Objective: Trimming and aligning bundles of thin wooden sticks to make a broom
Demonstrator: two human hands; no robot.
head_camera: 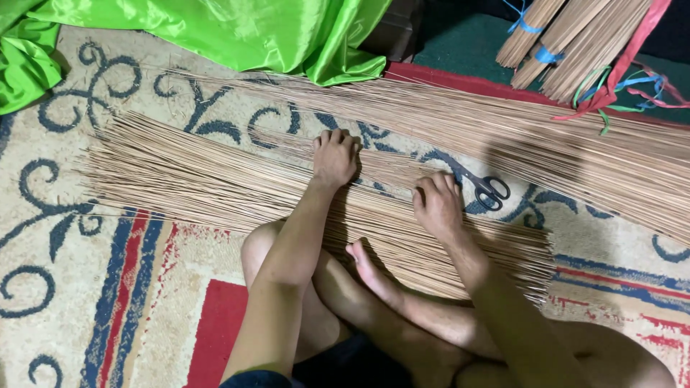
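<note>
I sit cross-legged on a patterned carpet [86, 302]. A wide layer of thin tan sticks [194, 179] lies across the carpet in front of my legs. My left hand [334, 156] rests knuckles-up on these sticks, fingers curled down into them. My right hand [437, 205] presses on the same layer further right, fingers bent over a few sticks. Whether either hand actually grips sticks is hard to tell. Black-handled scissors [485, 188] lie just right of my right hand.
A second long spread of sticks [575, 144] runs behind, toward the right edge. Tied stick bundles [568, 43] with blue, red and green ribbons lie at the top right. Bright green satin cloth [215, 29] is heaped at the top left.
</note>
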